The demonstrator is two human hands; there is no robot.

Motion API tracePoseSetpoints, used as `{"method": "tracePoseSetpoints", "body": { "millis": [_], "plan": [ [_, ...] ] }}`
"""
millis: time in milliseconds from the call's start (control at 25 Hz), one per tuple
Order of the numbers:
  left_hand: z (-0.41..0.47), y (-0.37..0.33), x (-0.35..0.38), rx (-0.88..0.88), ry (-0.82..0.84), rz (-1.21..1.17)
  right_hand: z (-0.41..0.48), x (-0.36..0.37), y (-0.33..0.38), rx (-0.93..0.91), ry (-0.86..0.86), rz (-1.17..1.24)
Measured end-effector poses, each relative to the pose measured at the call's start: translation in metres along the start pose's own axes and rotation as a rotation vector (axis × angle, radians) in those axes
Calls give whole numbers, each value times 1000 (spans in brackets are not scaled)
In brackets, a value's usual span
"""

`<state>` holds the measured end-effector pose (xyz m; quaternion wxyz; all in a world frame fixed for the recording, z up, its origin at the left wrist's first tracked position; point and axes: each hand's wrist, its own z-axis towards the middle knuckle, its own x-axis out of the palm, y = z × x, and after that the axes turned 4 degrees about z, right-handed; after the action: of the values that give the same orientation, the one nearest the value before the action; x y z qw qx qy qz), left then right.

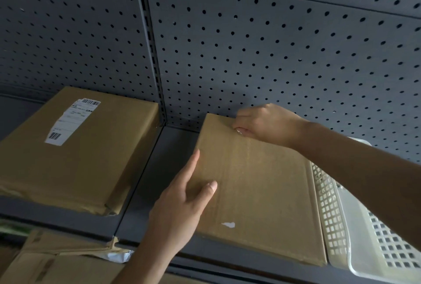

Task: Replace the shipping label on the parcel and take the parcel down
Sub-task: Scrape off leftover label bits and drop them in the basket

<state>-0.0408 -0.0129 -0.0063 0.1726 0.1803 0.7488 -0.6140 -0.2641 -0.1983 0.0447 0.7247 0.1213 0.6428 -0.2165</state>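
Observation:
A flat brown cardboard parcel lies on the dark grey shelf. Its top carries no label, only a small white paper scrap near the front edge and a tiny white bit by my right fingers. My left hand grips the parcel's left edge, thumb on top and fingers along the side. My right hand is at the parcel's far edge, fingers curled and pinching at the surface; what they hold, if anything, is too small to see.
A second brown parcel with a white shipping label sits on the shelf to the left. A white perforated plastic basket stands right of the parcel. Perforated back panel behind. More cardboard boxes lie on the shelf below.

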Motion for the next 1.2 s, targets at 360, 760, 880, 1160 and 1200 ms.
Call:
{"method": "tracePoseSetpoints", "body": {
  "millis": [360, 760, 880, 1160, 1200],
  "plan": [
    [0, -2, 0, -2, -3, 46, 2, 0, -3, -32, 46, 15],
    [0, -2, 0, 4, -10, 32, -3, 0, -5, 34, 38, 102],
    [0, -1, 1, 10, -7, 32, -5, 2, -6, 42, 40, 101],
    [0, 0, 1, 7, -12, 11, -12, 8, -10, 40, 23, 134],
    [0, -1, 1, 7, -13, 6, -12, 8, -11, 38, 24, 123]
  ]
}}
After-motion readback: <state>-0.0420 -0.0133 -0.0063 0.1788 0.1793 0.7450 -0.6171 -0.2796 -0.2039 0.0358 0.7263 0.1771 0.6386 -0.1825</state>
